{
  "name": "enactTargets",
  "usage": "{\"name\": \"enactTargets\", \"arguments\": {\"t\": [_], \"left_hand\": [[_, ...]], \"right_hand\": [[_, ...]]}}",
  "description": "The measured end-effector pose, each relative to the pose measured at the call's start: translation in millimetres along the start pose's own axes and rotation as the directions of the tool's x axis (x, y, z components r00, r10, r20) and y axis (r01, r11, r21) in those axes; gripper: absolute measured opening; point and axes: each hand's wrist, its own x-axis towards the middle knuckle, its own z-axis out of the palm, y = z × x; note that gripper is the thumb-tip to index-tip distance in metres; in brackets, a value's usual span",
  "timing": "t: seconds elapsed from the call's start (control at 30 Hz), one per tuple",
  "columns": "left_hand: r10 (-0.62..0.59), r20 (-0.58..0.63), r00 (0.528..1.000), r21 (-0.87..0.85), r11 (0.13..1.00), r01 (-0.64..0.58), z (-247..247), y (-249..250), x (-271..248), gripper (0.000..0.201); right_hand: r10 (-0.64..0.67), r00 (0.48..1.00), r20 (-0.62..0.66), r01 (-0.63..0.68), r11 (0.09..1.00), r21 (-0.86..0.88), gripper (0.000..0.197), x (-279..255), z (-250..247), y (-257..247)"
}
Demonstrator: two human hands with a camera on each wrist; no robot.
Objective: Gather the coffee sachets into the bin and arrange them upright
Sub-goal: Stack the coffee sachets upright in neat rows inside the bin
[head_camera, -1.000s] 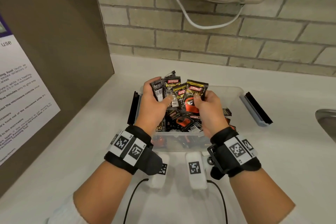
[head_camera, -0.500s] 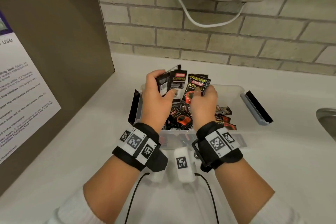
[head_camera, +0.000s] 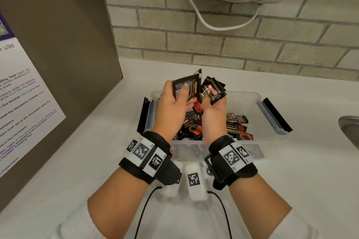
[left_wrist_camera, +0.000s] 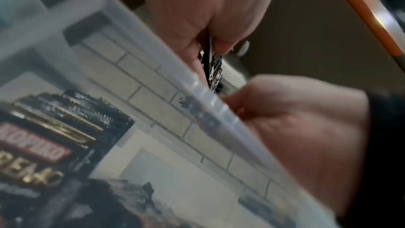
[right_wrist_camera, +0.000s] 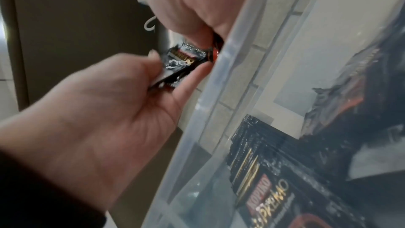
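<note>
Bench (head_camera: 291, 170), white, meets a pale brick wall (head_camera: 252, 48) beyond the fingers. Left hand (head_camera: 172, 110) pinches a few sachets (head_camera: 189, 86); right hand (head_camera: 213, 114) pinches a fanned bunch (head_camera: 213, 89). Below the fingers, a clear bin (head_camera: 250, 99) holds loose sachets (head_camera: 238, 128). Sink (head_camera: 349, 132) lies right of them.

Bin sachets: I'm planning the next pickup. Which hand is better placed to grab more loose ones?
Probably the right hand: it is nearer the loose sachets in the bin. Both hands already hold sachets; the left hand holds a stack.

Left hand (head_camera: 172, 106), right hand (head_camera: 213, 116) raised together — both grips closed.
</note>
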Motion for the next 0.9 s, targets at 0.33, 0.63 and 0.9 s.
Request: {"name": "enactTargets", "arguments": {"t": [0.33,0.63,0.9], "left_hand": [[-0.219,-0.225,0.949,-0.193,0.965,0.177,-16,5,10,0.022],[-0.145,-0.137,0.98,-0.04,0.989,0.141,-23,-2,12,0.01],[0.005,-0.129,0.992,0.138,0.99,0.013,-46,-3,24,0.011]], "right_hand": [[0.154,0.985,0.081,-0.169,0.959,0.226,0.017,11,-19,4],[0.078,0.995,0.056,-0.087,0.978,0.192,0.032,6,-18,4],[0.028,0.989,0.145,-0.055,0.982,0.183,0.02,5,-23,0]]}}
